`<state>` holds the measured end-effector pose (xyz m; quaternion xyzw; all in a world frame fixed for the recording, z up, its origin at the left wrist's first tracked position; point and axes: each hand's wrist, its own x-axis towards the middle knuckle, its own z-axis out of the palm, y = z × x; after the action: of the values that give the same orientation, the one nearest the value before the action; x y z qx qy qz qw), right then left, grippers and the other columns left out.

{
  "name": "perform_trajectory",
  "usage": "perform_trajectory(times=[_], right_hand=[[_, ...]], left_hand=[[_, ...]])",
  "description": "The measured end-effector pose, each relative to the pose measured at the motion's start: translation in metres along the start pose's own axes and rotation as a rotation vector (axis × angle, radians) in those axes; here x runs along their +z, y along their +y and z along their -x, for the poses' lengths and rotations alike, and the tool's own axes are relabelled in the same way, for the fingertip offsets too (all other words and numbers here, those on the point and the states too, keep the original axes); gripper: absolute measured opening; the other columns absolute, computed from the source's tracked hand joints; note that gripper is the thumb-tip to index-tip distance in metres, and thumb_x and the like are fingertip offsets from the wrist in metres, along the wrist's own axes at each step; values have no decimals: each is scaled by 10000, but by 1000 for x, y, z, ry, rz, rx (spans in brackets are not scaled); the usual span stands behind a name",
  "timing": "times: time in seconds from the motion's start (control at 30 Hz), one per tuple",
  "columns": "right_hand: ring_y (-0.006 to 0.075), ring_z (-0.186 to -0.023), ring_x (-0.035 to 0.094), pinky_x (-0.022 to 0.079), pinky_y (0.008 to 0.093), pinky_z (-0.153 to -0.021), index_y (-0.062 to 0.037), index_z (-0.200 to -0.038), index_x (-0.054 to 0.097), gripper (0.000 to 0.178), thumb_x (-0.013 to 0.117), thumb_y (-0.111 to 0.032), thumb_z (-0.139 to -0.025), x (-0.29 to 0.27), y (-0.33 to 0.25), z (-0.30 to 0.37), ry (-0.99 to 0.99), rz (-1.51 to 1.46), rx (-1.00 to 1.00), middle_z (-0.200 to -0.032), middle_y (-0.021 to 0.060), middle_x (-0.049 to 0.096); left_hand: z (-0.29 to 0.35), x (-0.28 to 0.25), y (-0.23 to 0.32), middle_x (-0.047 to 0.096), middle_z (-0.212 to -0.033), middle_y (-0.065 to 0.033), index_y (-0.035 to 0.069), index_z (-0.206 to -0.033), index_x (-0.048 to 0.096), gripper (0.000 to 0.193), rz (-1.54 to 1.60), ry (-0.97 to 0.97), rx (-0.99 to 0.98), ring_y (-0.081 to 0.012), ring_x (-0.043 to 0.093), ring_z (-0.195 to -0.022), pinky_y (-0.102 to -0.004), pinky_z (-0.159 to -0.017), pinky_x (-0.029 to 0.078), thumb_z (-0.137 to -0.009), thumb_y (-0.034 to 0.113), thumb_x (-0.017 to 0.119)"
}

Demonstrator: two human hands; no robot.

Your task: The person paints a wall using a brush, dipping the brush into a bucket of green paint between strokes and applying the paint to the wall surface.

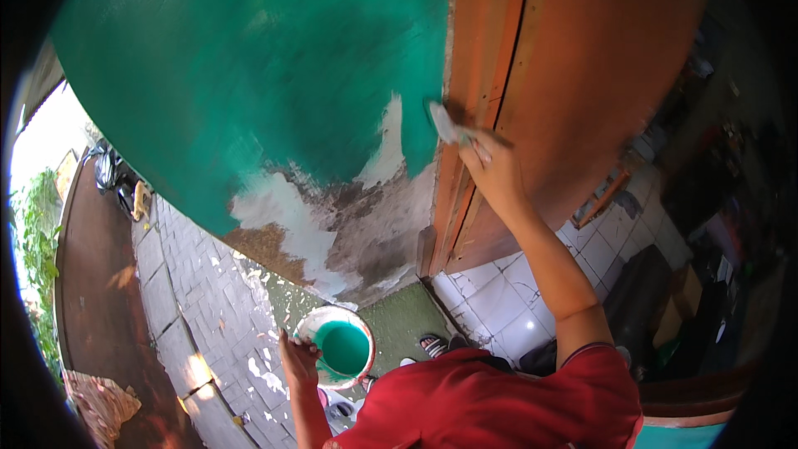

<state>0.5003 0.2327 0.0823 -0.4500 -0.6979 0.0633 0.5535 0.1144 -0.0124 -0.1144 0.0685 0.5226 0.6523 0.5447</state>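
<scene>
My right hand (pixel 492 168) reaches up beside the door frame, its fingers closed round the handle of a paintbrush (pixel 444 123). The brush is blurred, its green-tinged tip at the right edge of the wall (pixel 274 58), where the green paint meets the frame. Lower down, the wall shows white patches and bare grey-brown plaster. My left hand (pixel 300 360) hangs low by the left rim of a paint bucket (pixel 371 339), fingers loosely bent and thumb apart, with nothing visible in it. Green paint (pixel 342 347) lies inside the bucket, whose rim is smeared white.
An orange-brown wooden door (pixel 582 91) and its frame (pixel 482 50) stand right of the wall. White floor tiles (pixel 507 303) lie beyond the doorway, with dim clutter. Paint-spattered grey paving (pixel 208 274) runs at left, beside a brown strip (pixel 100 283) and a black bag (pixel 106 168).
</scene>
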Motion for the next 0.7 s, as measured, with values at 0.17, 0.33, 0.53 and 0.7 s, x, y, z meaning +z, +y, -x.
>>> perform_trajectory(times=[0.17, 0.33, 0.53, 0.7], right_hand=[[226, -772, 665, 534, 302, -709, 9, -991, 668, 204, 675, -8, -788, 33, 45, 72, -232, -174, 115, -843, 145, 658], [206, -840, 666, 544, 319, -729, 29, -982, 673, 191, 667, -14, -796, 57, 61, 95, -391, -87, 213, -953, 158, 670], [219, -897, 650, 539, 318, -757, 37, -1008, 664, 217, 645, 12, -793, 72, 52, 55, -358, -118, 104, -959, 131, 627], [194, -842, 626, 511, 293, -748, 14, -1002, 670, 208, 643, 7, -797, 42, 16, -11, -234, -141, -12, -904, 114, 608]], left_hand=[[-13, -15, -9, 501, -658, -26, 175, -785, 419, 409, 68, 167, -117, -173, 485, -540, -334, -501, 416, -928, 554, 474], [-8, -7, -9, 534, -685, -47, 156, -778, 421, 411, 0, 145, -104, -169, 497, -556, -319, -534, 418, -937, 529, 489], [12, -5, 3, 526, -676, -48, 151, -731, 414, 425, 3, 173, -50, -168, 497, -566, -306, -531, 395, -950, 510, 478], [1, -6, -9, 523, -675, -34, 160, -756, 416, 416, -25, 267, -117, -161, 498, -567, -298, -521, 399, -942, 525, 492]])
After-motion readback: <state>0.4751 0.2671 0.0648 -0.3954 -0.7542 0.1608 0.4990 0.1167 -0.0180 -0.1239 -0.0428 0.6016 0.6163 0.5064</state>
